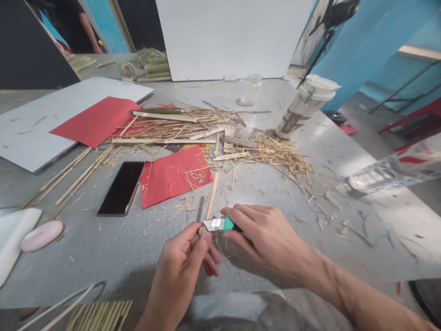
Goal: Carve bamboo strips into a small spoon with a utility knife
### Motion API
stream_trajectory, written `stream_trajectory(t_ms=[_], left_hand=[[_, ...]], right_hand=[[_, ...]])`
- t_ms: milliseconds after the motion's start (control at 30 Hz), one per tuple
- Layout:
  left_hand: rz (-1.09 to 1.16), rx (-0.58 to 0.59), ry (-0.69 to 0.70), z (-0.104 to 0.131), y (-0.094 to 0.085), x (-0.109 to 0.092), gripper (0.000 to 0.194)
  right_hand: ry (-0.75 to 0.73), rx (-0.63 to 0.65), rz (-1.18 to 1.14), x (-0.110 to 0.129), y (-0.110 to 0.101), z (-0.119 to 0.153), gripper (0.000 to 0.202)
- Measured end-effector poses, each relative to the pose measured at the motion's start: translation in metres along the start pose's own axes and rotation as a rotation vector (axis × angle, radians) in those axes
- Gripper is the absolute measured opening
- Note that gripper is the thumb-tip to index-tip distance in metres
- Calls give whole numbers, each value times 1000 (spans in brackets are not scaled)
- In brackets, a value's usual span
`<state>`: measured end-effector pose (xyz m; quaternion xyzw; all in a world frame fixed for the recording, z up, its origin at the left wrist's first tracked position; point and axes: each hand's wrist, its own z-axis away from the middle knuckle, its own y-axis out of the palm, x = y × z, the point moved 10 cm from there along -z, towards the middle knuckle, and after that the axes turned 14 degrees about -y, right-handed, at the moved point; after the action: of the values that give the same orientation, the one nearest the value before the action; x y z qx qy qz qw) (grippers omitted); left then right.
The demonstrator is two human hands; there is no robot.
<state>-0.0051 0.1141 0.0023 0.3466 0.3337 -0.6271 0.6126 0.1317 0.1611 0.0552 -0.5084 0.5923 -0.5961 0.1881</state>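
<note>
My left hand (193, 253) is closed on a thin pale wooden strip (212, 195), which points away from me over the grey table. In my right hand (263, 232) is a utility knife (228, 224) with a green and black handle. Its blade (212, 225) lies across the strip, close to my left thumb and forefinger. Beyond the hands lies a red paper sheet (172, 179) with shavings on it. A black-screened phone (122, 188) lies flat to the left of that sheet.
Dry stalks (179, 124) and straw (282, 151) are heaped behind the red sheet. A white canister (306, 105) and a clear jar (251, 89) stand further back. A clear plastic bottle (375, 174) lies at right. A pink oval object (42, 236) sits at left. Someone's arm (88, 31) shows behind.
</note>
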Motion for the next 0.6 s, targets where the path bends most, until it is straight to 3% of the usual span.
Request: stream_trajectory(t_ms=[233,367,600], left_hand=[[4,19,-21,-2,3,7,32],[-51,15,8,2,5,1,35],[-11,-71,19,8,2,-2,38]], right_hand=[[-54,-23,6,6,0,-1,54],[-68,-37,23,6,1,-1,53],[-116,-105,140,8,-5,-4,55]])
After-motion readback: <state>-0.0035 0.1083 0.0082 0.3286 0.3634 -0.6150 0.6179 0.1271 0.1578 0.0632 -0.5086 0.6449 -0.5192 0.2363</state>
